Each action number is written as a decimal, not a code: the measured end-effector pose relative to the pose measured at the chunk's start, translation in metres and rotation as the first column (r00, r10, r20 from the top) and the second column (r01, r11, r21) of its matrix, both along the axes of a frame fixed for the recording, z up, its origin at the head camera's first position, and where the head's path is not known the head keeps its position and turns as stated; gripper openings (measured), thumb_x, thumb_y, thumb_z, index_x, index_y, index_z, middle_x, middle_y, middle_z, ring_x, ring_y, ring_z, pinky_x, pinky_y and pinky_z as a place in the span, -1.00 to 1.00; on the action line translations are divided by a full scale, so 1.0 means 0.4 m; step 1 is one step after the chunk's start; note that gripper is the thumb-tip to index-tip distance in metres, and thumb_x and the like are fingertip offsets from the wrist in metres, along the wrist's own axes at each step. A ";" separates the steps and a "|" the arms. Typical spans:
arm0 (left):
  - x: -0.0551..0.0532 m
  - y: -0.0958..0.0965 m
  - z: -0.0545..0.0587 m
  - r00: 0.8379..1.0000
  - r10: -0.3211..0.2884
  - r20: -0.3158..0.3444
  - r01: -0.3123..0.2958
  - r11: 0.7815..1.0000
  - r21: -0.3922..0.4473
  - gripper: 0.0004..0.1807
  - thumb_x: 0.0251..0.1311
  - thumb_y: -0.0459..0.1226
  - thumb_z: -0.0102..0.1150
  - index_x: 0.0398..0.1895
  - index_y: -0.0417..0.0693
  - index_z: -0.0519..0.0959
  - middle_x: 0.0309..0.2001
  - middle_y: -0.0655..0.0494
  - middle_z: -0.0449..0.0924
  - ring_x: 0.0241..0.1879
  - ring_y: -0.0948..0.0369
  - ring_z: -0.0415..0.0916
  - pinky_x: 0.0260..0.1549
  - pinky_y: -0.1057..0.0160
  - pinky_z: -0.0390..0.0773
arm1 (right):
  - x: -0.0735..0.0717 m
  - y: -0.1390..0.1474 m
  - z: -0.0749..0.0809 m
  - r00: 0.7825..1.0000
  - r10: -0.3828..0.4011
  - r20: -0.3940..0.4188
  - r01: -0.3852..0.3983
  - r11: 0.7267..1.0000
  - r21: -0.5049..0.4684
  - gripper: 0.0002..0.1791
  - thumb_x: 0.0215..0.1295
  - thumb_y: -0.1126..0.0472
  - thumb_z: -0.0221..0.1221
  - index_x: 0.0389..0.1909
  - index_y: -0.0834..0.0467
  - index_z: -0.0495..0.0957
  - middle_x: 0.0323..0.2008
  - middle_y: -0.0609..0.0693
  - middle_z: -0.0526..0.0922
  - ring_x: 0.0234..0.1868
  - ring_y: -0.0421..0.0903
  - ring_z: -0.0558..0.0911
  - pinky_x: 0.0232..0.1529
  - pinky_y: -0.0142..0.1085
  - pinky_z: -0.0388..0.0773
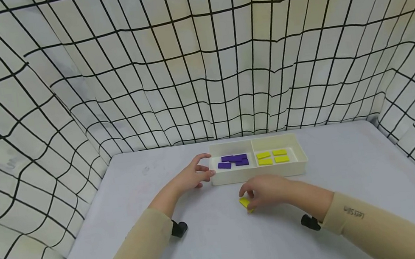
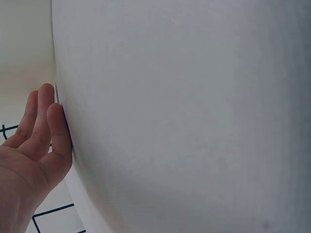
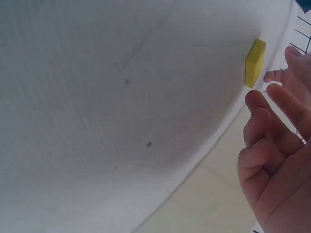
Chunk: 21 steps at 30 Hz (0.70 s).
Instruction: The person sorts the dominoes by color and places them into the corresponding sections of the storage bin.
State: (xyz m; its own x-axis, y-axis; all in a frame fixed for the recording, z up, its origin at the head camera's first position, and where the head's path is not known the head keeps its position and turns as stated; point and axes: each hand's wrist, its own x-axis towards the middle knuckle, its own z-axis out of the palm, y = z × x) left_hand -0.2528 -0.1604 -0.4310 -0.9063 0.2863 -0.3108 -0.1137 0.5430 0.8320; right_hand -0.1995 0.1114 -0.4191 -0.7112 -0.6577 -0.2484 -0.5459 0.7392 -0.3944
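Observation:
A yellow tile (image 1: pixel 244 202) lies on the white table just in front of the box, and my right hand (image 1: pixel 266 190) is over it with bent fingers. In the right wrist view the tile (image 3: pixel 255 64) sits on the table, with a gap between it and the fingertips (image 3: pixel 255 99). My left hand (image 1: pixel 191 176) is at the left end of a cream two-compartment box (image 1: pixel 258 174), its fingertips at the end wall. In the left wrist view the left hand (image 2: pixel 36 145) has its fingers extended toward the box.
Several purple tiles (image 1: pixel 224 165) lie in the box's left compartment, some overlapping. Several yellow tiles (image 1: pixel 282 159) lie in two rows in the right one. A black grid net (image 1: pixel 220 76) before pale walls borders the white table (image 1: pixel 221 247) at the back and sides.

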 end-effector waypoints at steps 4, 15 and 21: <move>0.000 -0.002 0.000 1.000 -0.001 0.001 0.001 1.000 0.001 -0.28 0.27 0.00 0.29 0.42 0.48 0.14 0.18 -0.01 0.47 -0.08 0.17 0.60 -0.18 0.17 0.55 | 0.001 -0.003 -0.012 1.000 -0.012 0.011 0.012 1.000 -0.004 -0.60 0.07 -0.10 0.46 -0.05 -0.13 0.67 -0.48 -0.28 0.53 -0.38 -0.23 0.49 -0.26 -0.33 0.47; 0.001 0.001 0.002 1.000 0.006 0.000 -0.006 1.000 -0.006 -0.28 0.27 0.00 0.29 0.41 0.48 0.15 0.19 -0.03 0.46 -0.07 0.16 0.61 -0.17 0.16 0.56 | 0.006 -0.013 -0.021 1.000 -0.026 0.014 0.026 0.999 0.025 -0.64 0.13 -0.05 0.43 -0.04 -0.15 0.64 -0.48 -0.25 0.52 -0.38 -0.22 0.49 -0.26 -0.33 0.47; 0.002 0.002 0.002 1.000 0.003 -0.001 -0.003 1.000 -0.015 -0.29 0.29 -0.01 0.28 0.42 0.48 0.14 0.20 -0.03 0.46 -0.06 0.16 0.61 -0.14 0.13 0.57 | 0.009 -0.016 -0.017 1.000 -0.018 0.015 0.018 0.999 0.031 -0.66 0.15 0.04 0.41 -0.03 -0.14 0.63 -0.44 -0.26 0.52 -0.35 -0.22 0.49 -0.21 -0.32 0.49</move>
State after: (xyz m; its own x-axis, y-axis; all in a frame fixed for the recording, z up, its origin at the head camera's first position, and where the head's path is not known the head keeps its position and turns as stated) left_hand -0.2521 -0.1595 -0.4301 -0.9076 0.2786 -0.3142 -0.1149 0.5549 0.8239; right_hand -0.1957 0.1048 -0.4258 -0.7188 -0.6365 -0.2795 -0.5262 0.7610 -0.3795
